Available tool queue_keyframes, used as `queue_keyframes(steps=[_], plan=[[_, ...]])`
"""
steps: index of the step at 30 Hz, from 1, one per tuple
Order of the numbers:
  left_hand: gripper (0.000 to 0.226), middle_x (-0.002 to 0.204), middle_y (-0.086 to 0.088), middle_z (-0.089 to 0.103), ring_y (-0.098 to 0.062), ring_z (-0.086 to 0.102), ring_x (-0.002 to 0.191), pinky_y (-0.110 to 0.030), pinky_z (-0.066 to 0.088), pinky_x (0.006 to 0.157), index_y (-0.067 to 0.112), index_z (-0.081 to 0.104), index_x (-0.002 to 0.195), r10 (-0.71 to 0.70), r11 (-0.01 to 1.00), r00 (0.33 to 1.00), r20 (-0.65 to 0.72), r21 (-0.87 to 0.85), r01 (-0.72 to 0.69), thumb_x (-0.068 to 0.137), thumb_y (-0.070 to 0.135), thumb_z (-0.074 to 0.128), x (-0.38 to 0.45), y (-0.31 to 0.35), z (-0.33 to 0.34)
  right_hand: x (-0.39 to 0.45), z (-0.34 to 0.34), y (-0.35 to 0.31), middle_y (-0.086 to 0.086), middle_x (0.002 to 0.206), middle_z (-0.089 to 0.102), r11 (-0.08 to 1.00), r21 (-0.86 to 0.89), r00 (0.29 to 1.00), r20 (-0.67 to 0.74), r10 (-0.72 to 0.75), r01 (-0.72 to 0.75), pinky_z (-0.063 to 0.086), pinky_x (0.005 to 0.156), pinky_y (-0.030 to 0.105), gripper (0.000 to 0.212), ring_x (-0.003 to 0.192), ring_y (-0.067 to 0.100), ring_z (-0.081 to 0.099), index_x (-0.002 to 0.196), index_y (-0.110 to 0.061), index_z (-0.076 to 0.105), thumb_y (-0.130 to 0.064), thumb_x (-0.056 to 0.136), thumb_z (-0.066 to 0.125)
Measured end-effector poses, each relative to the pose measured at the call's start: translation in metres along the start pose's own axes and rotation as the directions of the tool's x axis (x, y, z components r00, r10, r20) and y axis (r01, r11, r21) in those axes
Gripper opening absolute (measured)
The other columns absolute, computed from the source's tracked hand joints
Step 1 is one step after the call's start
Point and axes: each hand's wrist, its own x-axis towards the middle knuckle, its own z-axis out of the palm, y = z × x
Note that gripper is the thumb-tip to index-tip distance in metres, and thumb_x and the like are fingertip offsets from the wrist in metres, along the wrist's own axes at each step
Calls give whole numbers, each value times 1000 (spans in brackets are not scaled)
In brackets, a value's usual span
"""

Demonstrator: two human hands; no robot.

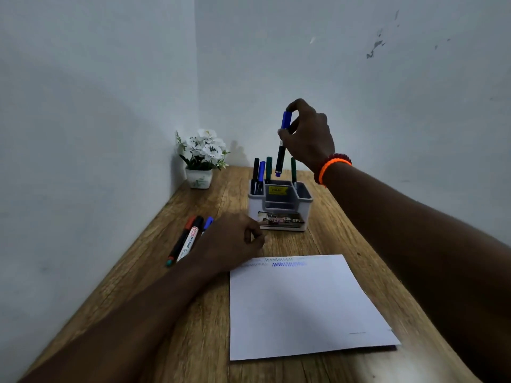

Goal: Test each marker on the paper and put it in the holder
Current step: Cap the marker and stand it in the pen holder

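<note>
Above the holder point(279, 205), in the head view: blue marker point(282, 145), capped, upright, pinched near the top by right hand point(307, 136). Probably light, stiff, smooth; best held at mid-barrel. Left hand point(235, 239) loosely curled on the table point(331, 239), holding nothing visible, beside paper point(304, 305) and spare markers point(188, 239).

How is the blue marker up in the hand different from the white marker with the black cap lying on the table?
The blue-capped dark marker hangs nearly upright in the air, pinched by the right hand above the grey and white plastic holder; the white marker with the black cap lies flat on the wooden table, unheld. The first has a dark barrel, the second a white one. Both are capped.
</note>
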Motion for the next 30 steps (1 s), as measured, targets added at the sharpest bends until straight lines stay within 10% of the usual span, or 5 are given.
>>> queue_keyframes(steps=[22, 26, 30], plan=[[18, 74, 17, 60, -1, 55, 65, -21, 39, 58, 23, 79, 94, -63, 998, 996, -63, 11, 63, 91, 39, 70, 2, -10, -5, -42, 26, 18, 14, 134, 69, 984, -179, 970, 238, 54, -10, 51, 100, 48, 61, 132, 34, 57, 155, -19, 47, -23, 98, 69], [13, 80, 11, 63, -1, 56, 66, -20, 38, 55, 27, 76, 101, -171, 977, 974, -146, 106, 188, 92, 35, 71, 5, -19, -18, -65, -2, -6, 9, 109, 77, 998, -64, 983, 179, 34, -22, 62, 87, 43, 32, 101, 24, 72, 127, -12, 69, -20, 96, 72], [16, 98, 0, 71, -20, 66, 84, -29, 47, 70, 27, 74, 103, -244, 918, 918, -313, 229, 323, 90, 33, 67, 4, -39, -36, -124, -27, -21, -13, 82, 66, 1000, 13, 931, 364, -10, 6, 53, 62, 9, 11, 66, -7, 62, 96, -12, 76, -23, 95, 76]])
